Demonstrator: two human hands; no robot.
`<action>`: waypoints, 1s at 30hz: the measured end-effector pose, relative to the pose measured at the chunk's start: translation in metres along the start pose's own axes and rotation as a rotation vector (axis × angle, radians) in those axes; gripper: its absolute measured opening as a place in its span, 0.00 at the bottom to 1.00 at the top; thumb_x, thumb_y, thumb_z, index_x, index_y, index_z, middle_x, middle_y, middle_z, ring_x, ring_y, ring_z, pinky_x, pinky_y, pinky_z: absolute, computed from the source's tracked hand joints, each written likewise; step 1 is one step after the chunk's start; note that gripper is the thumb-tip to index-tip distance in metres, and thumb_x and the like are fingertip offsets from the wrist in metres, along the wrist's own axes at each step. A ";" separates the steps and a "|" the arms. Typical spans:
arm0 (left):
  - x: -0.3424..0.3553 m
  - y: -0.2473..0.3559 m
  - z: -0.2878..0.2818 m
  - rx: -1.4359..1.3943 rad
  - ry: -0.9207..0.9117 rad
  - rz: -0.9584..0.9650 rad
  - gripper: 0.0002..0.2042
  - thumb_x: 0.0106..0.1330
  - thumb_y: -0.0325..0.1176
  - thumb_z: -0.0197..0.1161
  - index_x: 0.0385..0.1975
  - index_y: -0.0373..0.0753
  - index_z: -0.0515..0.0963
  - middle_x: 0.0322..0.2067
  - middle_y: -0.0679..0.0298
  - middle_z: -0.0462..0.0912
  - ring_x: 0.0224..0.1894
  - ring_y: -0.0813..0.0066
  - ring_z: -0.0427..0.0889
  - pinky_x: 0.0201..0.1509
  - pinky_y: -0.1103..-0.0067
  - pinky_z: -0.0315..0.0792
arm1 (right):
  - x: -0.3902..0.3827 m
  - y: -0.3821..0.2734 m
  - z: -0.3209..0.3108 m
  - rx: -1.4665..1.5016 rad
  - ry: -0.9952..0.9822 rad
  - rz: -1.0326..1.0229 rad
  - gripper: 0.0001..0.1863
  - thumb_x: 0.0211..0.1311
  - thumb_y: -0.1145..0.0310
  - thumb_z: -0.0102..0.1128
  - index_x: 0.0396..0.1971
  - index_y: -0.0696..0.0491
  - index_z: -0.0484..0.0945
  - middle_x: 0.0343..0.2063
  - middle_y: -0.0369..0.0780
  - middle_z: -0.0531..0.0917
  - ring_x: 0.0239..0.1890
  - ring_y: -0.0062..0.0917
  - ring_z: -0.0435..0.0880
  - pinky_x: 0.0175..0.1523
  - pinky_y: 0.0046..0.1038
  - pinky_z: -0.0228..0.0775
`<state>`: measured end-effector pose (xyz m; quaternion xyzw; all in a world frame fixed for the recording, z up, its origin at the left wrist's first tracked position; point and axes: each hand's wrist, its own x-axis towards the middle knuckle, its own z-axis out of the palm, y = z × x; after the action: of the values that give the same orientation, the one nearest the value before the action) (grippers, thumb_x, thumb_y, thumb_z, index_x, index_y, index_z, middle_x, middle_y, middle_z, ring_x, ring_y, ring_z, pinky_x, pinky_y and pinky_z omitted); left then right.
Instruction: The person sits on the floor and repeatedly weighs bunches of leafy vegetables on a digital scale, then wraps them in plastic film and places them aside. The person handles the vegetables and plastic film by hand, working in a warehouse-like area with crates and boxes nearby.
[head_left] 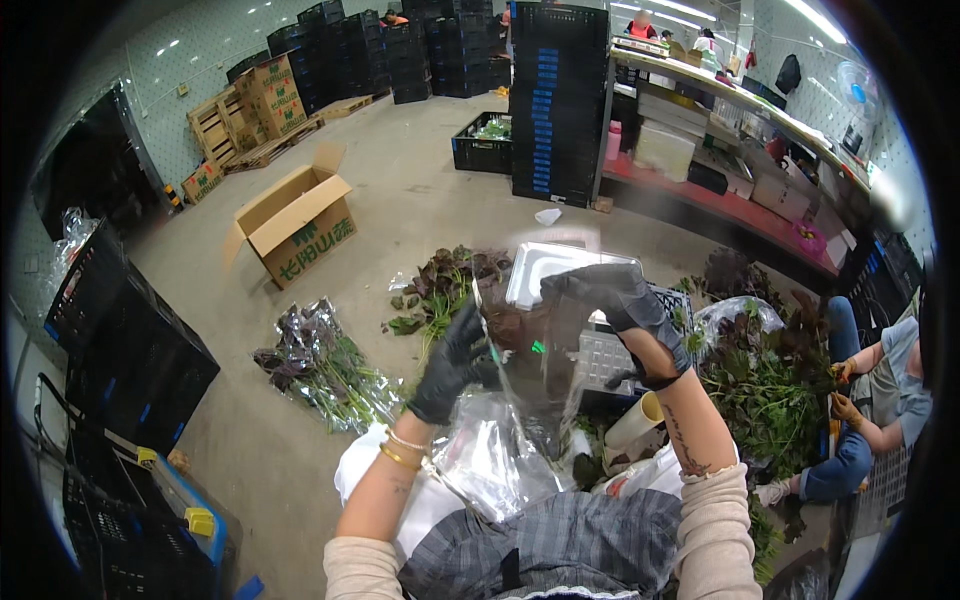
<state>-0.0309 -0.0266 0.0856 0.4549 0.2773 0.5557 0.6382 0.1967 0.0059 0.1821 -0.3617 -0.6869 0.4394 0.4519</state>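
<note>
A clear plastic bag hangs upright between my hands, with a small green mark on it. My left hand, in a black glove, grips the bag's left edge. My right hand, gloved alike, is bent over the bag's upper right edge and holds it; some of its fingertips are hard to make out. More clear plastic bags lie across my lap. Behind the held bag is a white tray-like thing, and loose purple-green leafy vegetables lie on the floor beside it. A pale yellow tube stands below my right wrist.
Bagged leafy greens lie at the left, near an open cardboard box. Black crates are stacked ahead. At the right, a co-worker's gloved hands are beside a large heap of greens. Shelving stands behind.
</note>
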 end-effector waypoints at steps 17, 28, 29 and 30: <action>0.034 0.069 0.090 0.234 0.090 0.364 0.07 0.52 0.17 0.59 0.31 0.32 0.77 0.30 0.60 0.80 0.32 0.77 0.78 0.40 0.82 0.73 | -0.028 -0.003 -0.033 0.193 0.173 -0.239 0.09 0.59 0.74 0.48 0.34 0.63 0.75 0.31 0.41 0.81 0.35 0.21 0.78 0.43 0.20 0.69; 0.036 0.057 0.073 0.364 0.163 0.396 0.07 0.53 0.20 0.59 0.32 0.32 0.78 0.29 0.63 0.80 0.30 0.81 0.77 0.37 0.84 0.72 | -0.004 -0.022 -0.029 -0.417 0.656 -0.669 0.12 0.48 0.77 0.60 0.36 0.55 0.76 0.29 0.40 0.80 0.31 0.23 0.78 0.37 0.22 0.69; 0.040 0.057 0.080 0.353 0.149 0.438 0.07 0.53 0.20 0.59 0.32 0.32 0.78 0.30 0.63 0.80 0.30 0.82 0.77 0.37 0.85 0.72 | -0.009 -0.036 -0.031 -0.533 0.606 -0.859 0.15 0.45 0.81 0.60 0.36 0.54 0.75 0.27 0.41 0.78 0.29 0.27 0.77 0.36 0.25 0.69; 0.039 0.060 0.090 0.403 0.157 0.417 0.07 0.53 0.19 0.58 0.32 0.30 0.77 0.29 0.63 0.80 0.30 0.81 0.76 0.38 0.85 0.71 | -0.016 -0.039 -0.027 -0.641 0.506 -0.948 0.16 0.45 0.79 0.59 0.38 0.54 0.74 0.29 0.40 0.76 0.30 0.29 0.76 0.36 0.27 0.68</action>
<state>0.0278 -0.0155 0.1839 0.5751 0.3310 0.6422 0.3838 0.2236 -0.0140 0.2189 -0.2279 -0.7422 -0.1360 0.6154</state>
